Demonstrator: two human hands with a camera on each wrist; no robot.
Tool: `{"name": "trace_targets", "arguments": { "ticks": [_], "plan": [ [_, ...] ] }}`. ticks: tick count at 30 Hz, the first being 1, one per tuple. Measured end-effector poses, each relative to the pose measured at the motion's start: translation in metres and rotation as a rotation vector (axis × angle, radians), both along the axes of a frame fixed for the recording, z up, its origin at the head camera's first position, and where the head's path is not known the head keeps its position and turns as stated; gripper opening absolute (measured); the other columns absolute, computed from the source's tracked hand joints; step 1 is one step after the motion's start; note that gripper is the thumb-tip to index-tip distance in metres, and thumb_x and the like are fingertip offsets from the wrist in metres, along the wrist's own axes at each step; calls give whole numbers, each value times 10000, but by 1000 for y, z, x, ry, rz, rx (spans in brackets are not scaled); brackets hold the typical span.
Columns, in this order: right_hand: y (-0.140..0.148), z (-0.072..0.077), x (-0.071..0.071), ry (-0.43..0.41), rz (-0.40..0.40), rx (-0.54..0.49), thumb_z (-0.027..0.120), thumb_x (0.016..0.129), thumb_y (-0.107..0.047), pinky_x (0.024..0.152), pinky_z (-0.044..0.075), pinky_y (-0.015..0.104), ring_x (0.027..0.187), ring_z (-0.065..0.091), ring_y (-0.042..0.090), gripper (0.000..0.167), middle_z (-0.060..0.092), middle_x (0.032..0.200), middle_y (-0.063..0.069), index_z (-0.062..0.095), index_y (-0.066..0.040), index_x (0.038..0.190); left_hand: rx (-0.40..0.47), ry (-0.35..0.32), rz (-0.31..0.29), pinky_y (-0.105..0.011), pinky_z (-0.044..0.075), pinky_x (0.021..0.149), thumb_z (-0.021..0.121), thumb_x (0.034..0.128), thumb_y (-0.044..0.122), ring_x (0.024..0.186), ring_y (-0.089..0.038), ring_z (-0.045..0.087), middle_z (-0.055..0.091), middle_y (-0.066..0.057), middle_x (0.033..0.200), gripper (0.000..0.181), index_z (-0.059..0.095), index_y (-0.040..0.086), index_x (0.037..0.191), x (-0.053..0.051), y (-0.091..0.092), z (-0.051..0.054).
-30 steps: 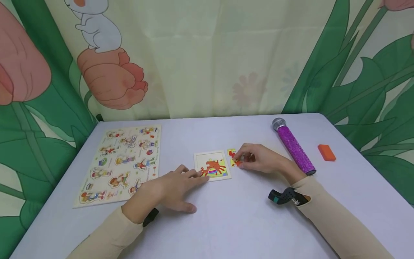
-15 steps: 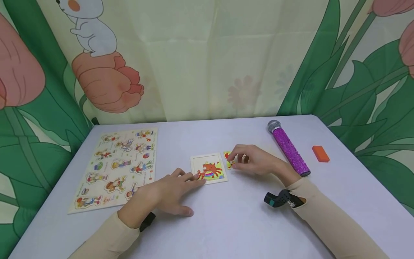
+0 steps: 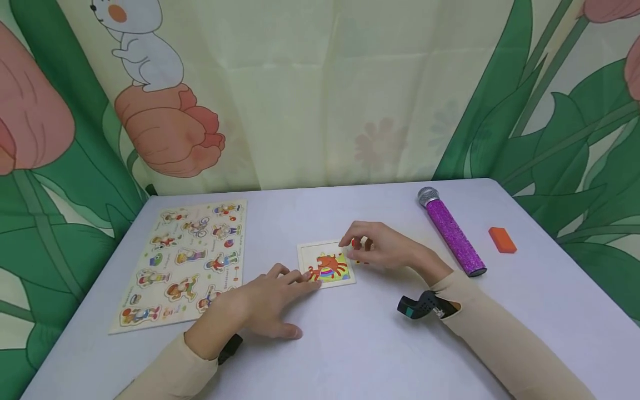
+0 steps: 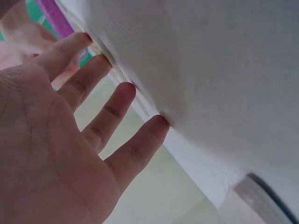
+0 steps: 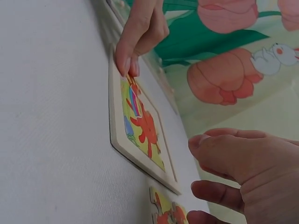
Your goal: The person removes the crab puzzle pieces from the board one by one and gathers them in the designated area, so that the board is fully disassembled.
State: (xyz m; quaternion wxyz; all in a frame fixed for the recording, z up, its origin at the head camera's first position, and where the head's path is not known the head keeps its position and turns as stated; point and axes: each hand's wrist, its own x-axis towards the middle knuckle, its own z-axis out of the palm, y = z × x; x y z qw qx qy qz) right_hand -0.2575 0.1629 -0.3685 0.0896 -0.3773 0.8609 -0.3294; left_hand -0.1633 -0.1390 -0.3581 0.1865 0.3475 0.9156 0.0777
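Observation:
A small square puzzle in a pale wooden frame [image 3: 327, 266] lies mid-table, a red animal and a rainbow filling its lower part. My left hand [image 3: 272, 300] rests at its lower left corner with fingers spread, two fingertips on the frame's edge. In the left wrist view that hand [image 4: 60, 140] shows straight, parted fingers. Over the frame's right edge hovers my right hand [image 3: 382, 244], fingers loosely bent. The right wrist view shows nothing between the thumb and fingers of this hand [image 5: 252, 163]. Loose puzzle pieces [image 5: 168, 210] lie beside the frame, partly hidden by it.
A large picture board [image 3: 185, 261] with several cartoon figures lies at the left. To the right are a purple glitter microphone [image 3: 452, 233] and an orange block [image 3: 502, 240]. Behind the white table [image 3: 360, 355] hangs a printed curtain [image 3: 290, 111].
My right hand has moved left from the loose pieces to the frame's right edge. The left hand has stayed at the frame's lower left corner.

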Motion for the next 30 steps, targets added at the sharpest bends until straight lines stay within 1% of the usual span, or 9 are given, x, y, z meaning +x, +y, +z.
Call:
{"name": "trace_targets", "arguments": {
  "ticks": [5,11,15,18,21,24,30],
  "plan": [
    [-8,1,-2,15,11,-1,716,962,-126,784,554,362,892,610,186,219,691,1119,-12,725,-141,1180,-8,6,1,-519,435,1084,760,882,519,1414,-279,358,415,7,1578,852,347,345,1606,-2,0,0],
    [-18,3,-4,20,50,5,718,961,-124,824,571,350,992,651,152,241,692,1173,17,716,-136,1202,0,-10,13,-527,430,1092,756,886,520,1427,-285,353,407,-4,1592,831,367,345,1599,-6,0,1],
    [-26,0,-5,4,79,-6,705,966,-105,821,579,346,1014,660,144,238,690,1174,11,716,-128,1203,18,-31,3,-500,439,1089,758,893,500,1410,-276,362,421,-16,1576,805,395,327,1590,-7,-2,0],
    [-33,-2,-6,-15,102,-5,692,977,-113,831,582,337,1023,651,144,240,685,1187,11,712,-117,1216,15,-50,9,-492,442,1086,757,895,501,1413,-262,352,420,-19,1577,788,411,332,1582,-6,-4,0],
    [-39,-4,-7,-5,118,7,696,975,-123,827,579,320,995,641,142,245,681,1181,7,713,-109,1219,16,-58,13,-503,442,1085,754,898,503,1429,-261,339,408,-28,1589,780,414,338,1580,-6,-5,-1],
    [-42,-5,-8,18,119,21,712,961,-118,804,568,303,931,624,131,255,679,1160,0,718,-115,1216,22,-51,4,-509,439,1087,749,902,502,1434,-266,335,404,-34,1590,779,410,332,1583,-6,-6,0],
    [-47,-10,-10,24,112,71,750,954,-179,754,514,266,804,582,102,284,664,1107,2,709,-136,1232,26,-43,-9,-498,443,1087,747,905,500,1420,-257,346,414,-27,1577,774,414,325,1581,-5,-5,0]
  ]
}}
